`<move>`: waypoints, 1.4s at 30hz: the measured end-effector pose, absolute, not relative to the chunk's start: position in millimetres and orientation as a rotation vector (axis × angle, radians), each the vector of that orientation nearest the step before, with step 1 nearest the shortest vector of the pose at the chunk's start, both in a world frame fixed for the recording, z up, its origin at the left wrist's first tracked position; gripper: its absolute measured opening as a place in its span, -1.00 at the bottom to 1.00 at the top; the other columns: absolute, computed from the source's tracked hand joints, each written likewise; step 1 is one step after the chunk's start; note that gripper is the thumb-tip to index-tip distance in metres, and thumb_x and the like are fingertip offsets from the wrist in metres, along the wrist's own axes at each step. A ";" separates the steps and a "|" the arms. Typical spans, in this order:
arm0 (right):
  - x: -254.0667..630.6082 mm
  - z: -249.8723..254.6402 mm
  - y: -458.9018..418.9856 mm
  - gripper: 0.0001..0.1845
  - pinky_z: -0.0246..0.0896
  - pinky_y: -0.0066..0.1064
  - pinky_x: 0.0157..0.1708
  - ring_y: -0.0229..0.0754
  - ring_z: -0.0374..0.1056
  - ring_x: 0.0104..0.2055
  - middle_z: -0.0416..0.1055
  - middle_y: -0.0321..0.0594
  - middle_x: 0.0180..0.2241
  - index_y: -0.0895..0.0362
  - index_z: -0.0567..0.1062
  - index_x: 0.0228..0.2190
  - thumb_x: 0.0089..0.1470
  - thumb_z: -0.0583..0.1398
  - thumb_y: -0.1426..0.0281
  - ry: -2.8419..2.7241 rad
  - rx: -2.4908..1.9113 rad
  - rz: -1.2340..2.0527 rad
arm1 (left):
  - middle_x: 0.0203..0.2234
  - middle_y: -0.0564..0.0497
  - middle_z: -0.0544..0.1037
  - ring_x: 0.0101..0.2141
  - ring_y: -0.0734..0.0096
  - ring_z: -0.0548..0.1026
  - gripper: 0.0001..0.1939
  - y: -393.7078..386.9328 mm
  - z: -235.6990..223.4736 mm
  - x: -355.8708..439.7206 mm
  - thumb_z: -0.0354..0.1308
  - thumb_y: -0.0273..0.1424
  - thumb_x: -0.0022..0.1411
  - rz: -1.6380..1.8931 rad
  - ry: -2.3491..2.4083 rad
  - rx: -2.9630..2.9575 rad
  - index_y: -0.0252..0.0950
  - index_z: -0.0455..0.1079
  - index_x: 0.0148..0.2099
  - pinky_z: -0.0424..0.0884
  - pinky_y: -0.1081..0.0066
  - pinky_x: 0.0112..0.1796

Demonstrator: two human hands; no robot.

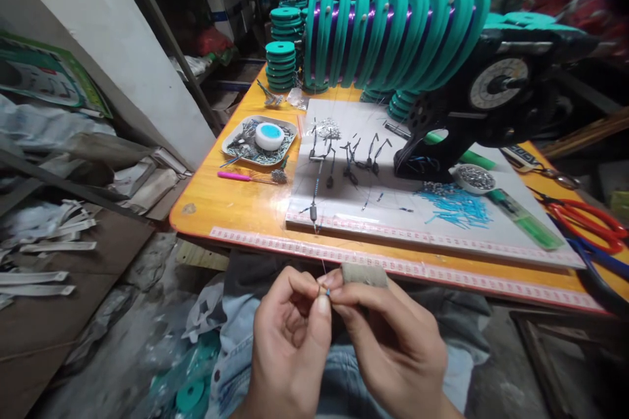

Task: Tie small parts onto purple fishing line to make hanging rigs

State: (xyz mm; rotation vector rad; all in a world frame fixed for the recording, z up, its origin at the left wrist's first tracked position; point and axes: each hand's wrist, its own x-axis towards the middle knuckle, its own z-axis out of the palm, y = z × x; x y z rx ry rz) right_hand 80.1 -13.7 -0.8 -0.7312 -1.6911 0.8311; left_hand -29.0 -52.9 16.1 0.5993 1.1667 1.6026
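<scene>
My left hand (pixel 291 340) and my right hand (pixel 396 334) meet fingertip to fingertip over my lap, just before the table edge. Both are closed in a pinch on a thin fishing line (pixel 324 265) that rises from between them. A tiny blue piece (pixel 327 292) shows on the line at the fingertips; its exact form is too small to tell. A greyish wrap (pixel 363 275) covers one of my right fingers. Ahead on a white board (pixel 417 209) lie dark fishing rigs (pixel 313 211) with weights, and cut blue tubes (pixel 462 208).
A black winder holds a row of teal spools (pixel 396 39) above the board. Stacked spools (pixel 280 65), a tray (pixel 230 144) of small metal parts and a pink-handled tool (pixel 234 175) are at left. Red-handled scissors (pixel 584 222) lie right; a measuring tape (pixel 393 265) lines the front edge.
</scene>
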 end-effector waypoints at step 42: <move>102.0 10.4 17.3 -0.76 0.25 -0.43 -0.38 -0.24 0.31 -0.33 0.37 -0.22 -0.35 0.13 0.47 -0.15 0.20 0.15 0.62 -2.095 -0.558 0.808 | -0.63 0.15 0.39 -0.64 0.70 0.01 -0.68 -56.1 22.5 -42.7 0.30 -0.19 0.20 1.274 0.899 0.383 -0.28 0.26 -0.33 -0.05 0.63 -0.61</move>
